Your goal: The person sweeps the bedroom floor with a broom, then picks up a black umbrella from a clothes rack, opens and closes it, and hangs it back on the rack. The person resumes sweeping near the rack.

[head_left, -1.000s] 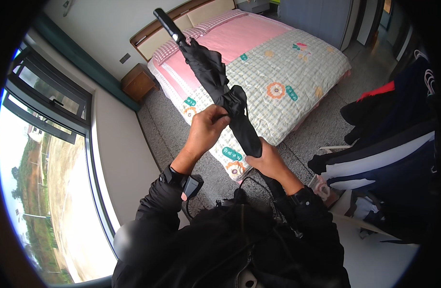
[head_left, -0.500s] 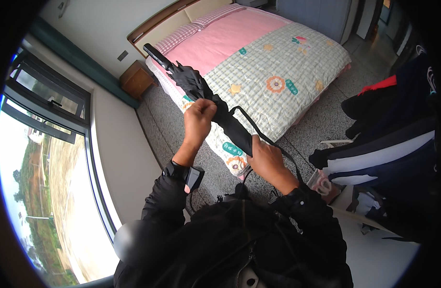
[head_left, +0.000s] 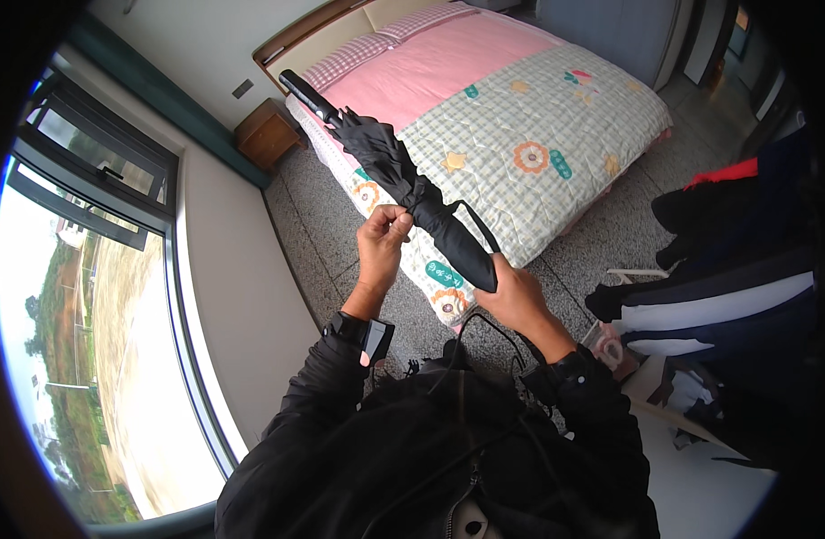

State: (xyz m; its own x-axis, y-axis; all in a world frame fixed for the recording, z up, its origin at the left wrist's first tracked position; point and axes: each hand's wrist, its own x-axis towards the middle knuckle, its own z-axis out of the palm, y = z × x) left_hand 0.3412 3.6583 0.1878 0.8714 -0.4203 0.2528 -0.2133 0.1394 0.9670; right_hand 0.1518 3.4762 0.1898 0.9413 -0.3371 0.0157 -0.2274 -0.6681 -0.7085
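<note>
A folded black umbrella point(head_left: 376, 153) slants across in front of me. Its handle point(head_left: 306, 94) points to the upper left, and loosely bunched cloth lies below it. A smooth black part, seemingly a cover point(head_left: 457, 242), wraps the lower right end, and a thin strap point(head_left: 477, 225) loops from it. My right hand point(head_left: 517, 304) is closed around this lower end. My left hand point(head_left: 382, 247) is closed, with thumb and fingertips pinched against the umbrella's near side, around the cover's upper edge. Exactly which layer of cloth they pinch is too small to tell.
A bed point(head_left: 511, 117) with a pink and checked quilt stands ahead, beyond the umbrella. A wooden nightstand point(head_left: 269, 135) sits by the wall, and a window point(head_left: 98, 269) is at left. Dark clothes point(head_left: 718, 269) hang at right above a pale surface point(head_left: 691, 476).
My left hand has slid from over the umbrella's middle to its near lower side, uncovering more cloth. The strap lies differently and no longer trails past my right hand. The view has shifted slightly.
</note>
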